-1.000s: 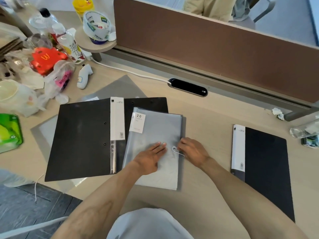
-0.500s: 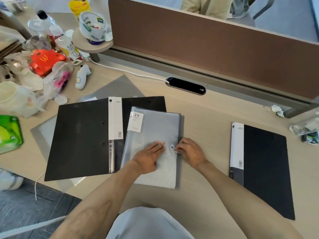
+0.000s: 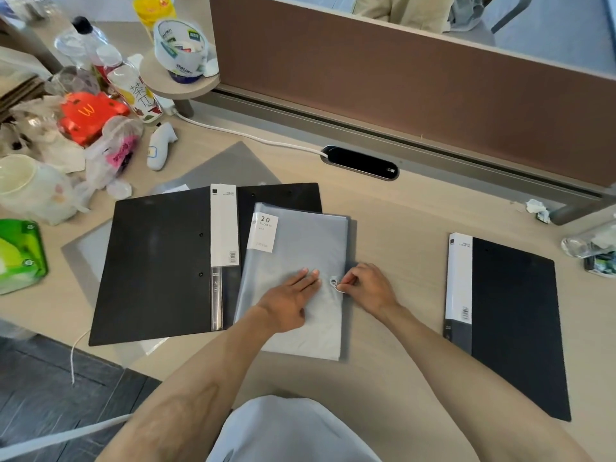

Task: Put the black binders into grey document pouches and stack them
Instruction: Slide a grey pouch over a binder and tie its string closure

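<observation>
Fastening one pouch: left hand is pressing flat, right hand is pinching its snap; two binders are lying unpouched.

grey pouch flat, overlapping black binder

- At ten o'clock we see a red box among plastic bags.
- At nine o'clock, a green container.
- At twelve o'clock, a brown partition.
</observation>
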